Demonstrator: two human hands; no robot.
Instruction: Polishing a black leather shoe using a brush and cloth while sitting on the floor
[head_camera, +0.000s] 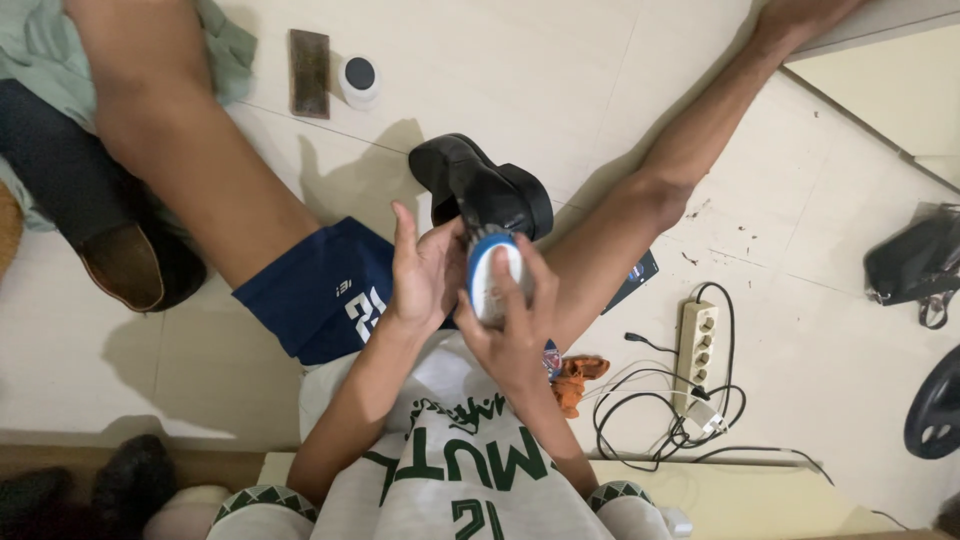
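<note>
Shoe (480, 185), black leather with a low heel, one in hand: it lies on the tiled floor (560, 70) between the person's spread legs, its near end hidden behind the hands. Left hand (425, 270) is cupped against the shoe's near end, fingers (405, 235) half-curled; whether they truly grip it cannot be told. Right hand (515, 325) holds a round white tin with a blue rim (492, 278) just this side of the shoe, fingers clasped around its edge.

Judged step: polish being readied or the tin being handled at the shoe. A following move would call for a firm hold on the shoe and a free hand for the tin's lid (lid state not discernible).

Count, placed from the shoe:
- One brown shoe (125, 265), well to its left.
- One small white jar with a dark top (359, 80) and one brown brush block (309, 72), beyond it.
- One power strip (697, 345) with cables, and one orange cloth (575, 380), to its right.
</note>
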